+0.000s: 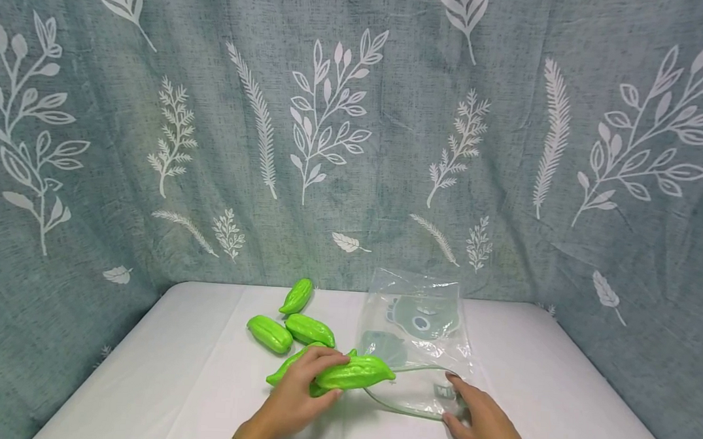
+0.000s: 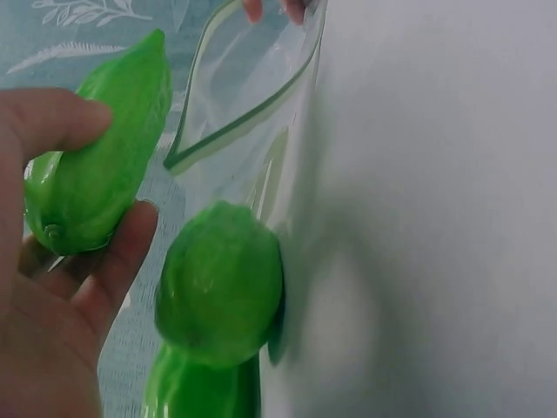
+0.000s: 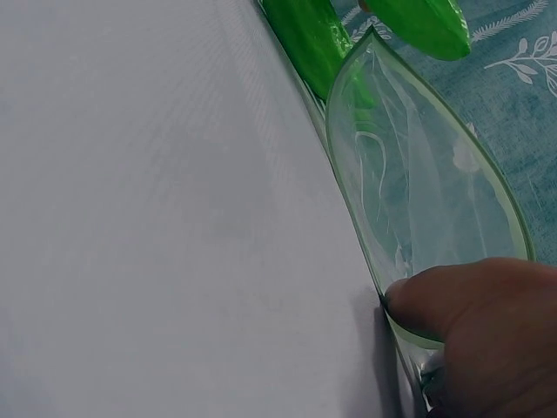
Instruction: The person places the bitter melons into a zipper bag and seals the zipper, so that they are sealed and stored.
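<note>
My left hand [image 1: 293,400] grips a bright green, ridged bitter melon [image 1: 358,373] between thumb and fingers, its pointed tip toward the bag. In the left wrist view the held bitter melon [image 2: 109,148] is raised beside another bitter melon [image 2: 222,283] lower down. A clear zip bag [image 1: 410,353] with a green-edged mouth lies flat on the table, its mouth bowed apart toward me. My right hand [image 1: 487,418] holds the right end of that mouth, thumb at the near rim and a finger at the far rim. In the right wrist view the thumb [image 3: 426,296] presses the rim.
Several more bitter melons lie left of the bag on the white table [image 1: 204,364], one [image 1: 297,296] near the back edge and another [image 1: 270,334] farther left. A blue-green curtain [image 1: 401,149] with white leaf prints hangs behind the table and at both sides.
</note>
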Demonstrator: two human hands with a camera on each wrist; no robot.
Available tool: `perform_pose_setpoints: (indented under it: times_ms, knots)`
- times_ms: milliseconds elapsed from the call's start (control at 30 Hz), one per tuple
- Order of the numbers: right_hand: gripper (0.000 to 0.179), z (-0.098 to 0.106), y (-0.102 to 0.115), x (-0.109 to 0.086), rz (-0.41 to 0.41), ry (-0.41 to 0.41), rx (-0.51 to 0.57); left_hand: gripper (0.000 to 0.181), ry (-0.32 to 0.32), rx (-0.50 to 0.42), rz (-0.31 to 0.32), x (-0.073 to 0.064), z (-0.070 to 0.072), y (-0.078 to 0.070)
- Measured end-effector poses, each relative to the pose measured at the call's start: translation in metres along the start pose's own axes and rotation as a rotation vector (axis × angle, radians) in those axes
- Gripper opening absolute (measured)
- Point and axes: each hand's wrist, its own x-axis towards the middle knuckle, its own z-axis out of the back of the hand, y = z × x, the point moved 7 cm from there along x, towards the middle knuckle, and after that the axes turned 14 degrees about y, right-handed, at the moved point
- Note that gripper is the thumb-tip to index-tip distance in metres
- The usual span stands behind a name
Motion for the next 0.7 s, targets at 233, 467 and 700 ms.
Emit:
perform_pose_setpoints:
  times_ms: [233, 467, 700]
  knots:
    - [0.066, 0.0, 0.0, 0.0, -0.009, 0.002, -0.004, 0.055, 0.052, -0.008, 0.008, 0.002, -0.01, -0.006]
    - [0.069, -0.001, -0.001, 0.001, -0.015, 0.007, -0.01, 0.054, 0.062, 0.008, 0.0, 0.002, -0.015, -0.007]
    - [0.071, -0.002, -0.002, 0.003, -0.022, 0.011, -0.018, 0.053, 0.122, -0.049, 0.045, 0.004, -0.024, -0.01]
